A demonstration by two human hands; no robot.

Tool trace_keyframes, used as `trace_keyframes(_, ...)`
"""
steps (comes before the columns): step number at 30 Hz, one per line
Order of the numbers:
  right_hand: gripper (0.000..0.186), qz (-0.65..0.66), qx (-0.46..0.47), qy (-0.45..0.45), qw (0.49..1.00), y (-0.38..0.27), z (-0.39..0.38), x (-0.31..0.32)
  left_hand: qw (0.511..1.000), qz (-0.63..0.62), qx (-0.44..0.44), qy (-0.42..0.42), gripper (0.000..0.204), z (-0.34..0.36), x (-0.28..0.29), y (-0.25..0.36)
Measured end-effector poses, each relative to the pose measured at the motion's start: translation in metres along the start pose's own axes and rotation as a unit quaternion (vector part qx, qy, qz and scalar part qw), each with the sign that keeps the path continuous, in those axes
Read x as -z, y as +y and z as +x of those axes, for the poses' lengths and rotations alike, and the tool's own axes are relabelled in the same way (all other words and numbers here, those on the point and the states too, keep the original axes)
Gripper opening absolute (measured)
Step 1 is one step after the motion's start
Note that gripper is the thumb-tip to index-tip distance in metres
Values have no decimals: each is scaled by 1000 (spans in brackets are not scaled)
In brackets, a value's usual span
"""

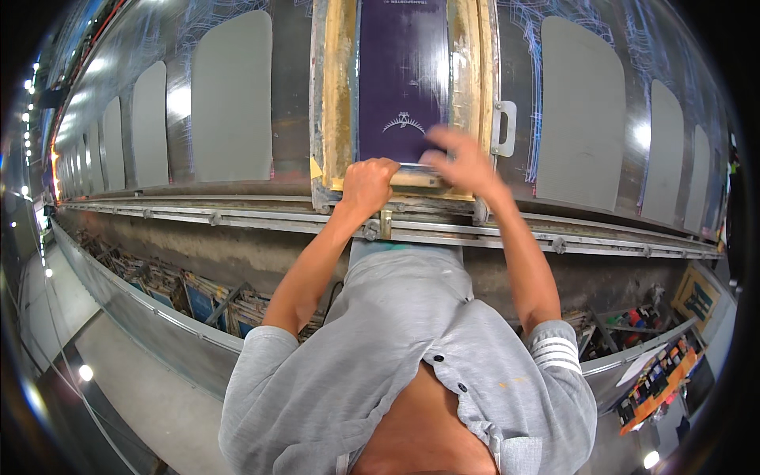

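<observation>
A screen-printing frame (479,103) with worn, tape-covered edges stands in front of me. Its purple mesh (400,71) bears a small white arched design near the close end. My left hand (370,184) is closed at the near left corner, gripping what looks like a squeegee (419,177), a bar lying across the frame's near end. Over the right part of that bar hovers my right hand (461,164), blurred by motion, its fingers apart and nothing seen in them. A pale metal handle (504,128) sticks out from the frame's right side.
Grey rounded panels (233,99) lie in a row along the long dark table, more of them (582,111) to the right. A metal rail (309,223) runs along the near edge. Stored frames (214,299) sit below left; an orange shelf (661,388) with containers is lower right.
</observation>
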State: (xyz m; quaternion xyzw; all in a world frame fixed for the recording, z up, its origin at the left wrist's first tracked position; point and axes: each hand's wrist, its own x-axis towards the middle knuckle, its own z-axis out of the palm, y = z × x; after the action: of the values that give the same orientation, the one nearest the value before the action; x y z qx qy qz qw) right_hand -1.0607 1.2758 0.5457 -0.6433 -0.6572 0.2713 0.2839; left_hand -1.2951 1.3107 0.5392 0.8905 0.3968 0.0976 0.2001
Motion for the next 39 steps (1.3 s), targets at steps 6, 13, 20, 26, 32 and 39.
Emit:
trace_keyframes(6, 45, -90, -338, 219, 911, 121, 47, 32, 999, 23, 14, -39, 27, 4, 1, 2)
trace_keyframes(13, 37, -30, -221, 279, 934, 96, 49, 58, 1000, -25, 13, -10, 35, -21, 17, -4)
trace_keyframes(20, 32, 39, -203, 346, 915, 7, 70, 68, 996, -20, -19, 82, 21, -25, 84, -10)
trace_keyframes(26, 33, 105, -232, 313, 915, -32, 80, 45, 998, 47, 15, 27, 40, -47, 150, -12)
trace_keyframes(32, 34, 89, -263, 339, 899, -38, 90, -2, 998, 48, 8, -30, 42, -49, 167, -61)
trace_keyframes(39, 32, 19, -262, 360, 895, -34, 97, -12, 999, 10, 6, -43, 40, -66, 173, -71)
